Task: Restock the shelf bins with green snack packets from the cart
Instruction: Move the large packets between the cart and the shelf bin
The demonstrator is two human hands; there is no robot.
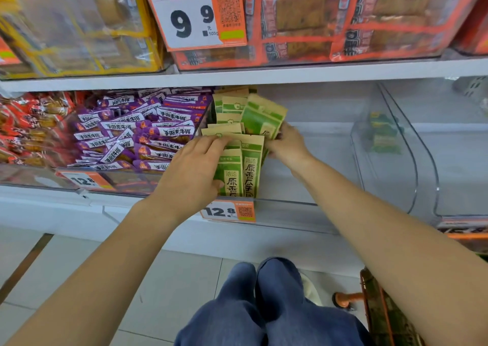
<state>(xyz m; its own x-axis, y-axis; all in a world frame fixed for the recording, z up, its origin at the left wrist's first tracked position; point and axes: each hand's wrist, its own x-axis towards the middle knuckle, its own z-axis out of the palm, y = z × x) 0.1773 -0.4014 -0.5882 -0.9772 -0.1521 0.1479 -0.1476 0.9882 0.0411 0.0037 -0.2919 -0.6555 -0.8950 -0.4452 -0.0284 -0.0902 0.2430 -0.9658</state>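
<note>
The green snack packets [239, 160] stand in a short row at the left end of a clear shelf bin [311, 205], pressed against the divider that walls off the purple packets [148, 134]. Their long axis runs upright, leaning a little toward the back, printed faces toward the aisle. Both hands are on them. The left hand [196, 166] lies over the front packets from the left, fingers fairly straight across their tops and the thumb against a printed face, pressing rather than closing round anything. The right hand [286, 144] comes in from the right and farther back, fingers curled round the lower edge of one tilted green packet [260, 117] at the rear of the row, holding it. So the row sits between the two hands, the left nearer its front, the right nearer its back.

To the right of the row the bin floor shows bare, and I judge that is where the next packets belong, sliding in along the row's right side. Beyond that stands a curved clear divider [412, 160] with one small dark-green packet [383, 134] behind it. Price tags [228, 211] hang on the shelf edge below. The orange cart [380, 311] waits low on the right, beside the person's right leg, nearer the right arm.
</note>
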